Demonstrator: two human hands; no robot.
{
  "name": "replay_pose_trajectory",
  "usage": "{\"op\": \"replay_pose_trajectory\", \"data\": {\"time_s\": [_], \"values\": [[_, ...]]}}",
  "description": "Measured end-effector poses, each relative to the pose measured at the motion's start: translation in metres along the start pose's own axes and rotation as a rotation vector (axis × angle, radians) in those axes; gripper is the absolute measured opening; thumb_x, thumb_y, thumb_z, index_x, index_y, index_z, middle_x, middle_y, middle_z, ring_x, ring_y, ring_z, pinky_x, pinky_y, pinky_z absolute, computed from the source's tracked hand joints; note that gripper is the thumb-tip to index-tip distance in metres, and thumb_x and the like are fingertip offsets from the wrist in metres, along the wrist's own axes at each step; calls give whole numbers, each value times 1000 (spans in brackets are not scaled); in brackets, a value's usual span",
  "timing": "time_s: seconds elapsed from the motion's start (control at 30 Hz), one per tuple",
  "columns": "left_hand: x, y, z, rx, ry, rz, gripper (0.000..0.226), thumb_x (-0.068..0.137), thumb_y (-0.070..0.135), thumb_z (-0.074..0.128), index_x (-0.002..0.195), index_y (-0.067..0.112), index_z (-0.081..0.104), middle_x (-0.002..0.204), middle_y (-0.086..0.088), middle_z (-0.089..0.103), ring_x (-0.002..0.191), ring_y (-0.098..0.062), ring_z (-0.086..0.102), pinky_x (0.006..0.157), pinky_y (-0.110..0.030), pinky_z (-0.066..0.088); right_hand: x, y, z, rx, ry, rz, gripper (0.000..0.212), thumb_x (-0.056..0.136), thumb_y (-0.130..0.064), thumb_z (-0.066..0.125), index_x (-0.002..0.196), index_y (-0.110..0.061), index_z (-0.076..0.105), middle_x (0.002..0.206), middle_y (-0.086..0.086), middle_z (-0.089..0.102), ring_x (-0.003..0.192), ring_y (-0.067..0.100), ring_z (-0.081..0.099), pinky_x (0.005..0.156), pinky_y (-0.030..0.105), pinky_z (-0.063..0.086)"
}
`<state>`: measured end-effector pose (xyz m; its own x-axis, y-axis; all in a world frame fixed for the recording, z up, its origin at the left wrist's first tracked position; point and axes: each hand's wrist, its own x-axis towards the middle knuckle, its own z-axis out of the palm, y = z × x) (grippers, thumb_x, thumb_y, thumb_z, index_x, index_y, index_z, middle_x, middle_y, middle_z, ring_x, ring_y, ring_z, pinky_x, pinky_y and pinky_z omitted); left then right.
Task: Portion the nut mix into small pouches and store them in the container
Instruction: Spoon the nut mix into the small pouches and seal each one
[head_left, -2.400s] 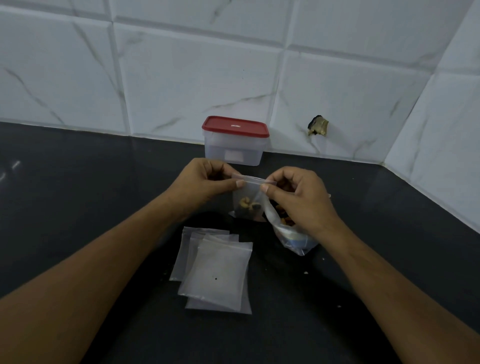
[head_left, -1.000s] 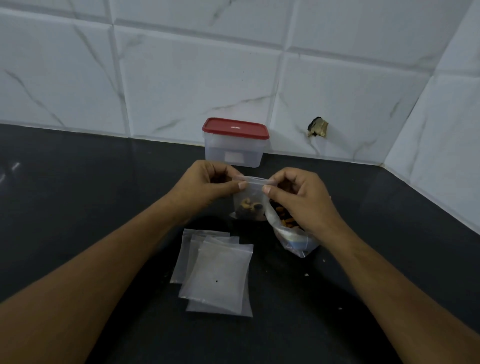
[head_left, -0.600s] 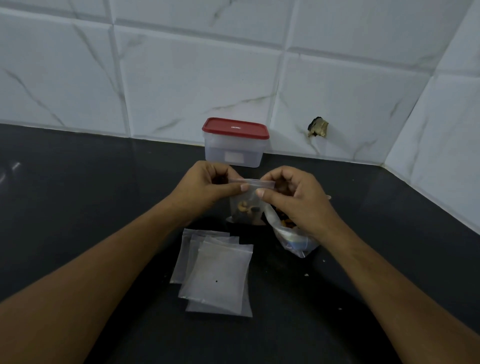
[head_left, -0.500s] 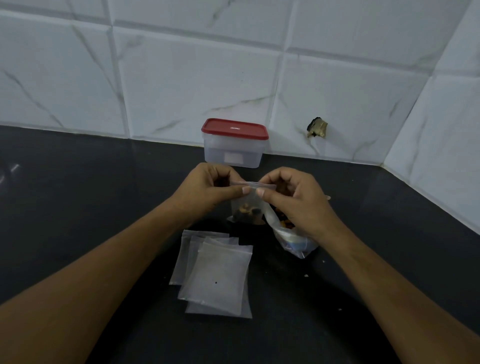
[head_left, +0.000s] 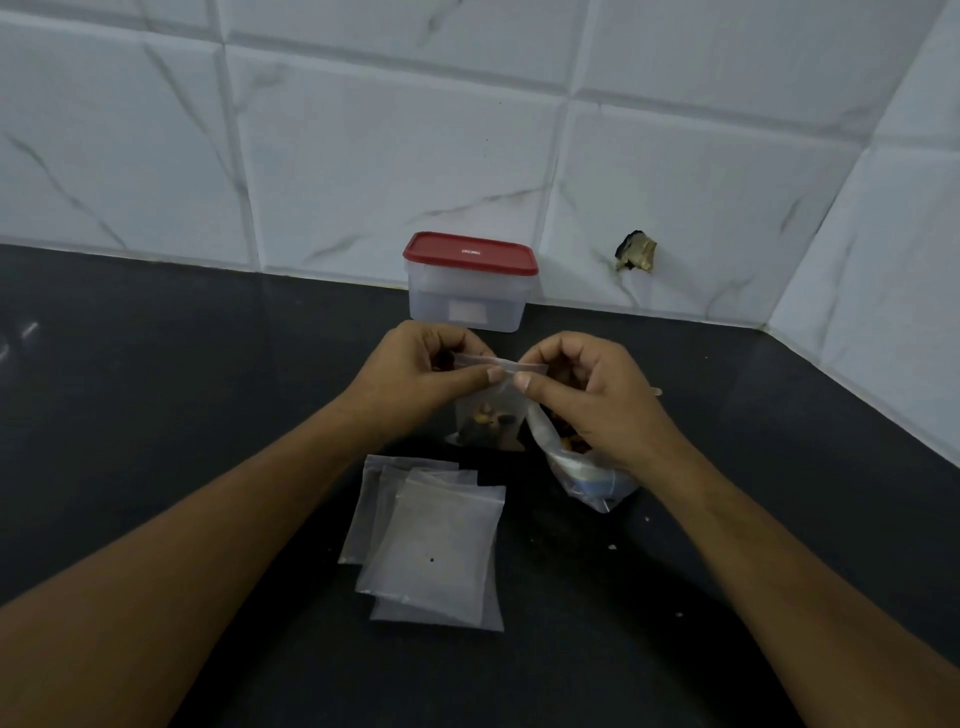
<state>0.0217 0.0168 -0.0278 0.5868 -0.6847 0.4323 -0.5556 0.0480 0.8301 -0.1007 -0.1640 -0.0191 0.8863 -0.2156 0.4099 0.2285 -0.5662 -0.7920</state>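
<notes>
A small clear pouch (head_left: 491, 423) with nuts in its bottom hangs upright between my hands. My left hand (head_left: 421, 371) pinches the pouch's top edge on the left, and my right hand (head_left: 587, 395) pinches it on the right, thumbs nearly meeting. Behind and under my right hand lies the larger bag of nut mix (head_left: 582, 467), partly hidden. A stack of empty pouches (head_left: 436, 545) lies flat on the black counter nearer to me. The clear container (head_left: 467, 301) with its red lid (head_left: 470, 253) on stands against the wall behind my hands.
The black counter (head_left: 156, 395) runs left and right, bounded by white tiled walls at the back and right. A chipped hole (head_left: 636, 252) marks the back wall. A few crumbs (head_left: 612, 546) lie near my right forearm.
My thumbs have slid closer together along the pouch's top edge. The pouch and both hands stay in nearly the same place.
</notes>
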Motion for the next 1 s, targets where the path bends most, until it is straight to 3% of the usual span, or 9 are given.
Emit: {"op": "replay_pose_trajectory", "data": {"time_s": [0.23, 0.6, 1.0], "values": [[0, -4, 1, -19, -17, -29, 20, 89, 21, 77, 105, 11, 73, 99, -3, 76, 94, -20, 74, 84, -39, 61, 1, 3, -2, -29, 29, 18, 7, 96, -12, 72, 92, -18, 73, 84, -1, 73, 79, 11, 68, 75, 27, 57], [1, -3, 2, 22, -17, -24, 11, 91, 18, 74, 98, 10, 75, 93, -3, 76, 89, -17, 73, 81, -32, 59, 0, 2, 2, -33, -22, -23, 8, 95, -12, 72, 93, -20, 73, 80, -8, 70, 74, 4, 63, 69, 19, 50], [1, 1, -7, 7, 82, -91, 9, 87, 16, 76, 93, 9, 77, 92, 0, 78, 91, -12, 74, 83, -28, 60, -1, 3, -3, -40, 69, 42, 8, 94, -14, 73, 97, -21, 72, 87, -3, 73, 78, 13, 70, 72, 27, 58]]}}
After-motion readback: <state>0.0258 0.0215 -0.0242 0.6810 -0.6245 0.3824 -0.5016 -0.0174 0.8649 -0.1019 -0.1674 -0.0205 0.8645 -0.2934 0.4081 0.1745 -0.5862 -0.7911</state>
